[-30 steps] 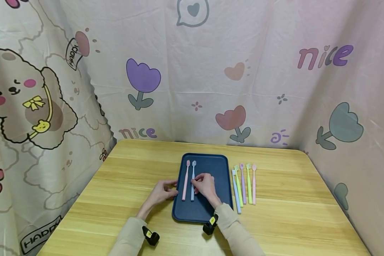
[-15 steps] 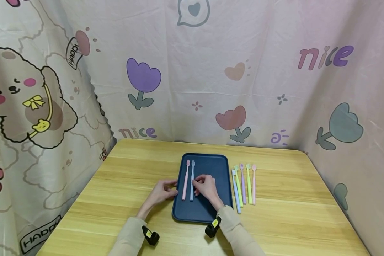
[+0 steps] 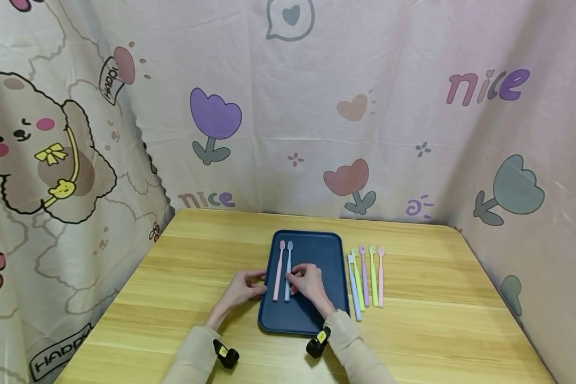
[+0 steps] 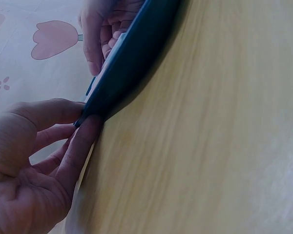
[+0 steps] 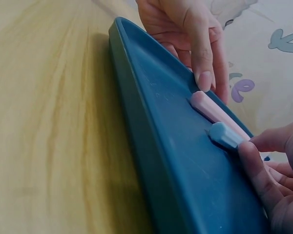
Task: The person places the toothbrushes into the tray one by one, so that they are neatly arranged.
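Nearest the viewer, two beige sleeves (image 3: pixel 350 352) reach forward over the wooden bench (image 3: pixel 173 298), each wrist carrying a small black camera. The left hand (image 3: pixel 242 289) rests at the left rim of the dark blue tray (image 3: pixel 317 256); the left wrist view shows its fingers (image 4: pixel 83 141) pressed against the tray's edge, thumb over the rim, steadying it rather than clasping anything loose. The right hand (image 3: pixel 308 282) lies inside the tray, its fingertips (image 5: pixel 251 163) pinching the lower handle of the light blue toothbrush (image 3: pixel 288 272), which lies flat on the tray floor with its head pointing away from the person. Just left of it, nearly parallel and almost touching, lies the pink toothbrush (image 3: pixel 279 271), also flat in the tray; in the right wrist view the left hand's thumb comes down right by its handle end (image 5: pixel 205 105). To the right of the tray, on the bare bench, five more toothbrushes lie side by side in a neat row: a pale blue one (image 3: pixel 353 288), a yellow-green one (image 3: pixel 358 280), a lilac one (image 3: pixel 364 274), a green one (image 3: pixel 373 277) and a pink one (image 3: pixel 381 277), heads pointing away. Beyond the bench hangs a pink printed cloth backdrop (image 3: pixel 317 106) with tulips, hearts and a cartoon dog.
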The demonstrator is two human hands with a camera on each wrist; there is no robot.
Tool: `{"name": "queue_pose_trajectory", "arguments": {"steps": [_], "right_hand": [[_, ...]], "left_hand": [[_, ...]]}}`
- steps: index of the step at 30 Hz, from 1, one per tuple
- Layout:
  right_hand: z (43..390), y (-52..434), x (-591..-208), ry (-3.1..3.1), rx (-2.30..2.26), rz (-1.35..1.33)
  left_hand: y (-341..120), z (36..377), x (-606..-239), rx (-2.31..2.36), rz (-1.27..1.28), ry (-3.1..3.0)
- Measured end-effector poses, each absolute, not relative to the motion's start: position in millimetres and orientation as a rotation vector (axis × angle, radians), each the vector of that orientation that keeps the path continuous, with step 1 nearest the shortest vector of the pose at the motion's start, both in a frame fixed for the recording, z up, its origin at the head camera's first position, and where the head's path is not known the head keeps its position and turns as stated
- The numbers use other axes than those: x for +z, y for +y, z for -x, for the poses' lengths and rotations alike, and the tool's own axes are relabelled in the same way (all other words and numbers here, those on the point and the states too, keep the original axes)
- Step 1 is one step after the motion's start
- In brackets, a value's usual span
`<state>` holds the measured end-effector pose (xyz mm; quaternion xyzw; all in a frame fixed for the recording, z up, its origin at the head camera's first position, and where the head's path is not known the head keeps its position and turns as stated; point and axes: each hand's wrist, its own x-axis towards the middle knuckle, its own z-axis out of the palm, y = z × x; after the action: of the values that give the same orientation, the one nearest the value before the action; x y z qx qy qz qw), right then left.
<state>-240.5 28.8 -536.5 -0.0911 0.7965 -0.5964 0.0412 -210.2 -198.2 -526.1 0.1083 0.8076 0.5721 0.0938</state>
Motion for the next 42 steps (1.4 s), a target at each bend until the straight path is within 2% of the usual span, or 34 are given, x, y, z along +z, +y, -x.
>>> {"name": "queue_pose_trajectory", "arguments": {"steps": [13, 22, 42], "right_hand": [[238.9, 27.2, -535.0, 2.406, -1.841, 0.263], [237.1, 25.8, -534.6, 2.407, -1.846, 0.277], [235.8, 24.4, -534.0, 2.410, -1.851, 0.275]], "left_hand": [[-191.7, 199.7, -499.9, 1.660, -0.307, 2.392], [-196.7, 210.5, -526.5, 1.653, -0.287, 2.433], [-198.2, 211.6, -528.5, 1.660, -0.290, 2.432]]}}
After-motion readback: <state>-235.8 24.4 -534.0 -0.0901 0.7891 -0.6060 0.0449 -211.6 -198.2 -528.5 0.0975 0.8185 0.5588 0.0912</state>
